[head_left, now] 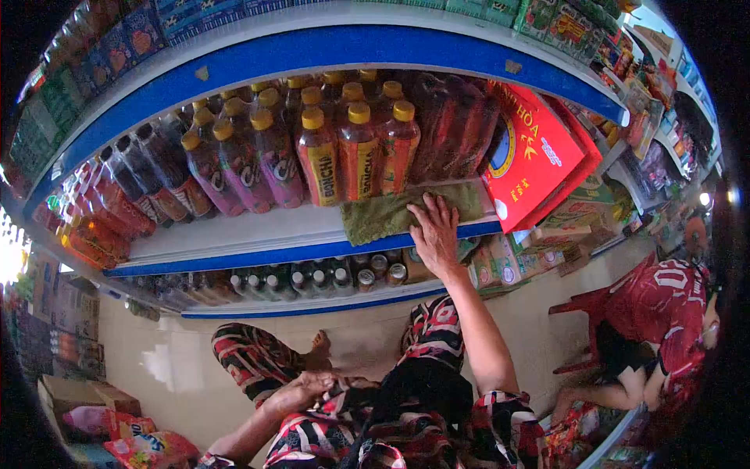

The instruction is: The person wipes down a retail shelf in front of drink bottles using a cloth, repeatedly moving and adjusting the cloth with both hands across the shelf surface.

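Note:
My right hand [433, 234] presses palm down on a green cloth [375, 215], fingers spread. The cloth lies along the front of a white shelf [211, 236], just before a row of yellow-capped Boncha bottles [358, 156]. Beside it on the right stands a red box [535, 160], tilted, with yellow lettering. Dark shrink-wrapped bottles [453, 129] stand behind the cloth. Down at my lap, my left hand [306, 388] rests against the patterned clothing, its fingers drawn together, with nothing visible in them.
Purple bottles [246, 172] and dark cola bottles [168, 168] fill the shelf's left side. A blue-edged shelf [344, 47] hangs above; more bottles [320, 280] stand below. A person in a red shirt [664, 313] sits at right. Cardboard boxes [86, 395] and colourful packets [148, 445] lie lower left.

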The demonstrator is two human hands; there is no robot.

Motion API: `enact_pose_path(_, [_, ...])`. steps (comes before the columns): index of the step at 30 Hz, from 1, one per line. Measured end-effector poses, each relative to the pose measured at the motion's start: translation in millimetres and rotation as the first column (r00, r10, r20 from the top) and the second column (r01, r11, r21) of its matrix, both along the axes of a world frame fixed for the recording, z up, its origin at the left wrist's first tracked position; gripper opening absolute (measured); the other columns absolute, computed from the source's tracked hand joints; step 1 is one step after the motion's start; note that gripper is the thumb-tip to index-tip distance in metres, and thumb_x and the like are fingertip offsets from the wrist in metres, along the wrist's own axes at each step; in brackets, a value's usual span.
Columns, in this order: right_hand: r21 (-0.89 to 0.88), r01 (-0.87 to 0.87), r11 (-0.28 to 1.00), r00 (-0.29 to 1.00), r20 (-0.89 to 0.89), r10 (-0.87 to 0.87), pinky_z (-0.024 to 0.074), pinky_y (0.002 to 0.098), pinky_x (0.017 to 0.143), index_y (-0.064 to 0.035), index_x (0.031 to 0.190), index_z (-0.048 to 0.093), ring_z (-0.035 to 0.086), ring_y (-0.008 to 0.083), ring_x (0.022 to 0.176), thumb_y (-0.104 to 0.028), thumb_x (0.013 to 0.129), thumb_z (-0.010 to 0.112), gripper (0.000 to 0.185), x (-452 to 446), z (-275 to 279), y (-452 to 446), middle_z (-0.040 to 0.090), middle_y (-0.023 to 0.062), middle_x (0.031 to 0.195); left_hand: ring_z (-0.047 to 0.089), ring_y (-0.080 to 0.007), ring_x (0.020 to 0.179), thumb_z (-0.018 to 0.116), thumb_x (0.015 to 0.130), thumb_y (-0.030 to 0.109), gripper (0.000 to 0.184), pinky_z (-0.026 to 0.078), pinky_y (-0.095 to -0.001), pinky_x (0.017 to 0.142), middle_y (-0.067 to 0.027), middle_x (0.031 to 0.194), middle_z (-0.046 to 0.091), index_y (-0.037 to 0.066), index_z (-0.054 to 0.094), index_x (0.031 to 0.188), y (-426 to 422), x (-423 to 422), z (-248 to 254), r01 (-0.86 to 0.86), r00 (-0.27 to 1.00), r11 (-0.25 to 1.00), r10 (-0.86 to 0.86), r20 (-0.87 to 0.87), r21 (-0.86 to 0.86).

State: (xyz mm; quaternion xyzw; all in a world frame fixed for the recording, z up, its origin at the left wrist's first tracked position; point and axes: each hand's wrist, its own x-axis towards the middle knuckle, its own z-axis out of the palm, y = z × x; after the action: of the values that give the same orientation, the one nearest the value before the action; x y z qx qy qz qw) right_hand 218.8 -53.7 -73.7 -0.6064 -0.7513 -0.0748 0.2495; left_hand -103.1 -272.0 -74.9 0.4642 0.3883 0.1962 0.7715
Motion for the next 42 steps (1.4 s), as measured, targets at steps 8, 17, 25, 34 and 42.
enact_pose_path(8, [0.043,-0.056,0.997,0.956,-0.286,0.066,0.0244,0.0553,0.103,-0.0167,0.126,0.050,0.038,0.0374,0.123,-0.025,0.089,0.052,0.038,29,7,11,0.048,0.0145,0.129,0.048,-0.0210,0.117,0.046,0.087,0.026,0.050,0.036,-0.0335,0.101,-0.0120,0.130,0.048,0.003,0.044,0.132,-30,-65,-42,0.753,0.578,0.572,-0.339,-0.742,0.326])
enact_pose_path(17, [-0.040,0.215,0.976,0.974,-0.066,-0.218,0.0158,0.0647,0.103,-0.0173,0.128,0.048,0.028,0.0454,0.128,-0.050,0.081,0.057,0.058,8,-2,33,0.038,0.0197,0.138,0.057,-0.0261,0.107,0.048,0.086,0.016,0.044,0.040,-0.0318,0.095,-0.0162,0.118,0.057,-0.001,0.048,0.126,-6,2,-108,0.466,0.885,0.407,-0.193,-0.425,0.786])
enact_pose_path(25, [-0.096,0.174,0.980,0.984,-0.007,-0.176,0.0141,0.0647,0.104,-0.0172,0.134,0.043,0.025,0.0461,0.131,-0.050,0.085,0.053,0.060,-5,1,20,0.035,0.0224,0.141,0.041,-0.0311,0.124,0.037,0.088,0.015,0.045,0.036,-0.0403,0.100,-0.0183,0.134,0.039,0.009,0.041,0.132,9,9,-113,0.343,0.866,0.473,-0.494,-0.078,0.811])
enact_pose_path(34, [-0.046,0.174,0.984,0.985,-0.003,-0.175,0.0127,0.0636,0.104,-0.0172,0.133,0.044,0.024,0.0441,0.132,-0.049,0.086,0.052,0.057,-5,-2,19,0.036,0.0212,0.141,0.062,-0.0386,0.081,0.053,0.081,0.013,0.033,0.051,-0.0419,0.071,-0.0192,0.090,0.063,0.003,0.055,0.112,0,35,-157,0.426,0.886,0.532,-0.082,-0.457,0.732])
enact_pose_path(42, [-0.044,0.183,0.982,0.983,-0.006,-0.183,0.0124,0.0629,0.105,-0.0177,0.133,0.045,0.025,0.0432,0.132,-0.049,0.086,0.051,0.056,-6,-3,19,0.036,0.0205,0.141,0.064,-0.0339,0.084,0.054,0.086,0.036,0.037,0.051,-0.0433,0.072,-0.0157,0.094,0.065,0.004,0.060,0.104,22,49,-169,0.371,0.905,0.658,-0.097,-0.414,0.655])
